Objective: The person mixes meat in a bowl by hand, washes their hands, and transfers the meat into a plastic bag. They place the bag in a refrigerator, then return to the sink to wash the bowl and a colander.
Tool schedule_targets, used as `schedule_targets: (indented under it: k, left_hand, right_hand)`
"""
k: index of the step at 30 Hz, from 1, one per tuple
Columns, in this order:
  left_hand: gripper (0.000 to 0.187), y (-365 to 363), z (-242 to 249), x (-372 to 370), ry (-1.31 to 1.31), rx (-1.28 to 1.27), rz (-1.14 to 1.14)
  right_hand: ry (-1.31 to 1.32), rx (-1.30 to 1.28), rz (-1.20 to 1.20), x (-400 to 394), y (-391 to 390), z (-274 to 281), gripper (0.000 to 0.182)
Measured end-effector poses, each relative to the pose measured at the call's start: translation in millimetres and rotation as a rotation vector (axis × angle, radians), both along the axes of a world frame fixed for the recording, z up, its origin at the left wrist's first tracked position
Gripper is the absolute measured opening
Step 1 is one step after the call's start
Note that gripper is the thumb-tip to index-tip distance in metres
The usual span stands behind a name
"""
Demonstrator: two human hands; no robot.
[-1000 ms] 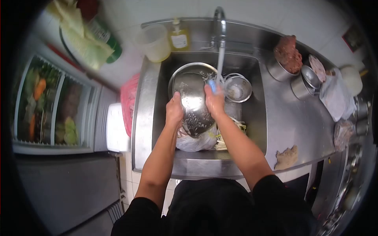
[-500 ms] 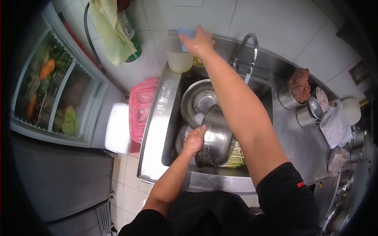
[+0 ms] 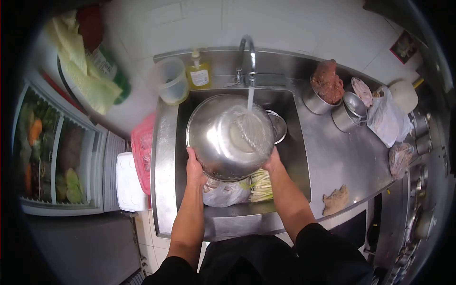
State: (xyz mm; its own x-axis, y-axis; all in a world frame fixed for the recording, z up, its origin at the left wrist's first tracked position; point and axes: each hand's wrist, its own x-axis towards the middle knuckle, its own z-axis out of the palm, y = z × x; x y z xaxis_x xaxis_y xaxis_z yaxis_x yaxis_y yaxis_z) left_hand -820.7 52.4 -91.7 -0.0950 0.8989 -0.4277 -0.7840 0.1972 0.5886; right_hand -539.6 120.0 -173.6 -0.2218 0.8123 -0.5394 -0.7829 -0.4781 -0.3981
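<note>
A large stainless steel bowl (image 3: 213, 135) is held over the sink (image 3: 301, 190), seemingly bottom up. My left hand (image 3: 194, 168) is closed on its left rim, and my right hand (image 3: 272, 160) grips the lower right rim; the bowl hides some fingers. Water from the tap (image 3: 252, 61) runs onto the bowl and spreads over it. Behind its right side shows part of another metal vessel (image 3: 280, 127). Below the bowl lie a plastic bag (image 3: 227, 195) and a bunch of pale green stalks (image 3: 261, 187).
A plastic tub (image 3: 172, 92) and a yellow soap bottle (image 3: 198, 73) stand at the back left corner. On the right counter are a metal pot of meat (image 3: 320, 100), another pot (image 3: 345, 118), plastic bags (image 3: 384, 122) and a brown scrap (image 3: 336, 200).
My right hand has come back from the tub, where it held something blue, to the bowl. The smaller pot has left my left hand; both hands now hold the large bowl under the water.
</note>
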Motion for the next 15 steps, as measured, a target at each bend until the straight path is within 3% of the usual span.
schedule_targets:
  k: [3, 5, 6, 7, 9, 11, 13, 14, 15]
  left_hand:
    - [0.064, 19, -13, 0, 0.066, -0.048, -0.042]
    - [0.058, 50, -23, -14, 0.184, -0.128, -0.135]
    - [0.052, 61, 12, -8, 0.29, -0.143, -0.147]
    - [0.046, 85, 7, -17, 0.402, -0.059, -0.191]
    - [0.038, 106, 70, -5, 0.813, 0.037, -0.35]
    - [0.041, 126, 92, 13, 1.275, 0.152, -0.539]
    - [0.046, 127, 104, 35, 1.569, 0.301, -0.663]
    - [0.05, 126, 88, 36, 1.42, 0.573, -0.509]
    - [0.052, 119, 82, 33, 1.447, 0.441, -0.45]
  right_hand:
    - [-0.202, -0.164, -0.011, 24, 19, 51, 0.054]
    - [-0.491, -0.017, -0.001, 36, 31, 77, 0.054]
    - [-0.609, 0.028, 0.051, 42, 39, 95, 0.053]
    - [-0.727, 0.071, 0.107, 47, 47, 110, 0.053]
    - [-0.868, 0.258, 0.21, 40, 63, 129, 0.051]
    - [-1.214, 0.41, 0.483, 10, 74, 161, 0.05]
    - [-1.539, 0.713, 0.727, -28, 78, 191, 0.047]
    - [-1.745, 0.822, 0.688, -50, 73, 203, 0.048]
    - [-1.949, 0.926, 0.642, -67, 62, 213, 0.049]
